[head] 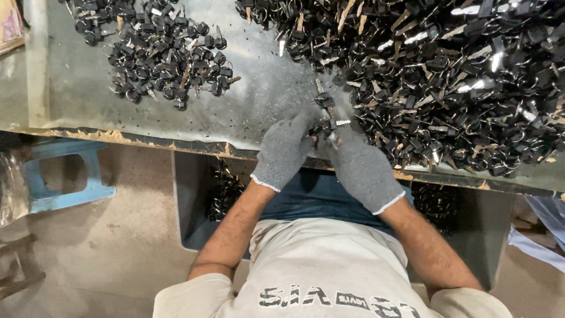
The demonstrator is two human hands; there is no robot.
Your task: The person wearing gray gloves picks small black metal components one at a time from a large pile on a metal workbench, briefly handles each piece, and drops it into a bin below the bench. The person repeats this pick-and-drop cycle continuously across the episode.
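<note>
Pinching a small bunch of black-headed keys (325, 122) (apparently on a ring), gloved left hand (282, 150) and right hand (360, 166) meet near the right-hand key heap (459, 76).

— Saw which keys (327, 121) sat between the gloves?

— Couldn't tell; fingertips of the left hand (282, 152) and right hand (360, 168) hid most of the bunch, and the rest looked too small.

— Big pile (465, 76)?

— Cut off by the top and right edges. Small pile (159, 50) clipped at the top as well.

— Under the table (82, 100)?

— Dark heaps (225, 191), mostly shadowed, partly behind the arms. Blue stool (65, 174) half hidden by the table edge.
</note>
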